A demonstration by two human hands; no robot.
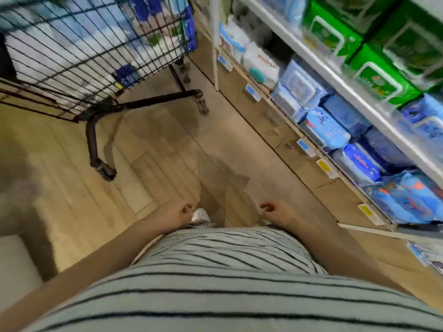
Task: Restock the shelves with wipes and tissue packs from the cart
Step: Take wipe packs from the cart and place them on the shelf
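Pale wood-look floor (pixel 155 144) lies between cart and shelves. Both arms hang straight down past a striped shirt (pixel 215 283). The left hand (pixel 177 212) and right hand (pixel 275 210) are loosely curled and hold nothing. The wire cart (pixel 72 68) at upper left holds blue-and-white packs (pixel 163 20). The shelves (pixel 335 76) at right carry green packs (pixel 333 37) above and blue packs (pixel 335 130) below.

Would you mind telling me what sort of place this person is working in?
Most likely a shop aisle: shelves packed with wipe packs, price tags along the shelf edges, and a wire cart holding more packs.
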